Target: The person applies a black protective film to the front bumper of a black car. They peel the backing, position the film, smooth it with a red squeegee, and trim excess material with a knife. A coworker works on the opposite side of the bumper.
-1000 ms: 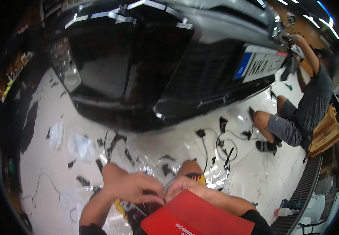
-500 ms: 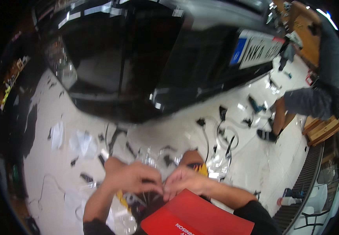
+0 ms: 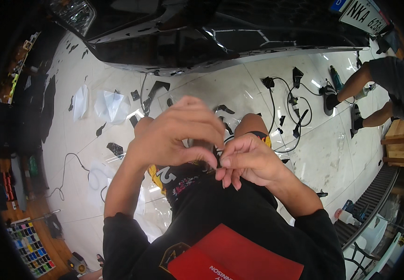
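In front of my lap both hands meet at the fingertips. My left hand [image 3: 176, 135] arches over from the left, its fingers curled and its thumb tip touching the right hand's fingers. My right hand [image 3: 253, 161] pinches with thumb against forefinger, the other fingers bent below. A small dark bit seems to sit between the tips, too small to make out. A flat red card [image 3: 237, 256] with pale print lies across the view below my hands, against my black shirt. Beyond them is the lower body of a glossy black car [image 3: 164, 51].
Dark scraps [image 3: 115, 149], crumpled clear sheets [image 3: 111, 105] and a looped black cable [image 3: 300, 119] lie on the pale tiled floor [image 3: 323, 154]. Another person's legs [image 3: 360, 84] stand at right, near a wooden crate [image 3: 400, 142] and a black floor grate [image 3: 372, 196].
The view has tipped down, so the car sits higher and my lap and shirt show more. My hands stay together; the left one arches higher over the right.
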